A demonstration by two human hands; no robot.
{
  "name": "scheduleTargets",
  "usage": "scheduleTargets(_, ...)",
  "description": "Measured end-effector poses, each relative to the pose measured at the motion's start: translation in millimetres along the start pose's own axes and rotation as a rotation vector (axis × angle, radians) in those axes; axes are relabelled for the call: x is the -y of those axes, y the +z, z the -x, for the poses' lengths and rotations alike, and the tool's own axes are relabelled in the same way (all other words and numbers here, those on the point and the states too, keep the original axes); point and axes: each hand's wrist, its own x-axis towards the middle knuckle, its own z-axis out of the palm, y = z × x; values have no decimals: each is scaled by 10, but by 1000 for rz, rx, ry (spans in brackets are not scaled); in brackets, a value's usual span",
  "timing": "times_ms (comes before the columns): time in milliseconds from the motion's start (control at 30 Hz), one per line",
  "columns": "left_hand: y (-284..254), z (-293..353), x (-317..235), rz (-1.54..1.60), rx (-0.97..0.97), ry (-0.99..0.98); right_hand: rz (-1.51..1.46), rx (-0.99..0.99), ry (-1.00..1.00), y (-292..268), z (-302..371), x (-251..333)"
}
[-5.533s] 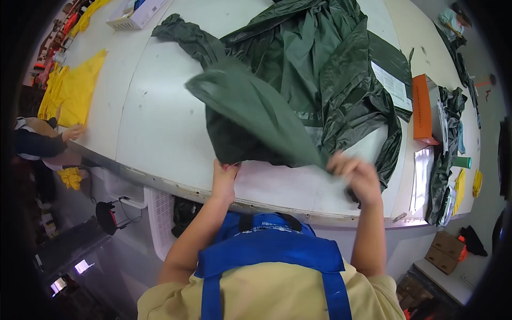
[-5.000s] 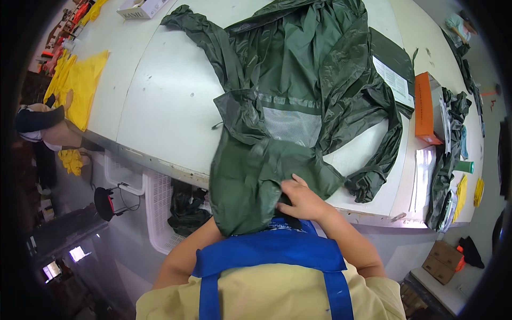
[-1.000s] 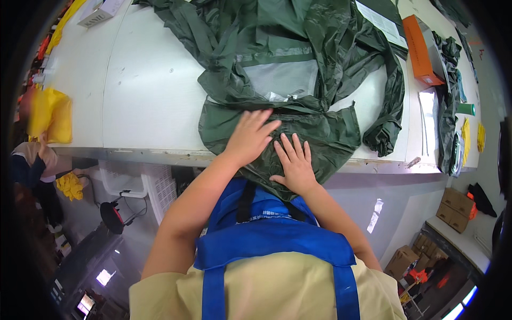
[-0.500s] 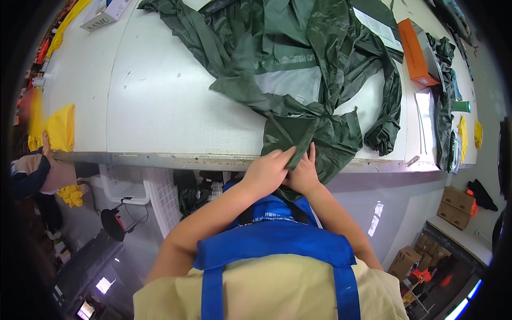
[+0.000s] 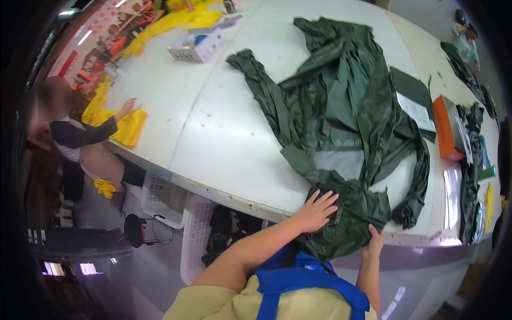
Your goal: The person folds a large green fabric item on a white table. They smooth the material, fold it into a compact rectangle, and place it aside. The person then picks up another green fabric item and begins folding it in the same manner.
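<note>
A dark green rain jacket [image 5: 373, 101] lies spread and crumpled on the white table, its sleeves reaching out to both sides. Its lower end bunches up at the near edge and hangs over it. My left hand [image 5: 317, 212] rests flat on this bunched part, fingers spread and pressing on the cloth. At the right side of the same bunch, my right hand [image 5: 373, 241] pinches the jacket's edge; some of its fingers are hidden by the cloth. A pale mesh lining [image 5: 338, 162] shows just beyond my left hand.
A white box [image 5: 197, 45] stands at the far left, an orange box [image 5: 447, 128] at the right. Beside a dark green folder with papers [image 5: 413, 109] lie more dark garments. A co-worker [image 5: 93, 136] handles yellow cloth [image 5: 128, 129]. White plastic baskets [image 5: 197, 229] sit below the table edge.
My hands were close together on a folded flap; now they are apart, the left lying flat and the right at the edge. The flap has been laid down. The view has swung left.
</note>
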Motion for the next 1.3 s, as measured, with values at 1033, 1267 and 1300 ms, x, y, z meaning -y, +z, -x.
scheduleTargets(1033, -22, 198, 317, -239, 114, 31, 1518, 784, -547, 781, -27, 16)
scheduleTargets(1267, -626, 71, 80, 320, -283, -21, 1785, 341, -346, 1161, -126, -159)
scheduleTargets(1300, -560, 67, -118, 253, -172, -15, 1808, 321, -346, 1162, -131, -168)
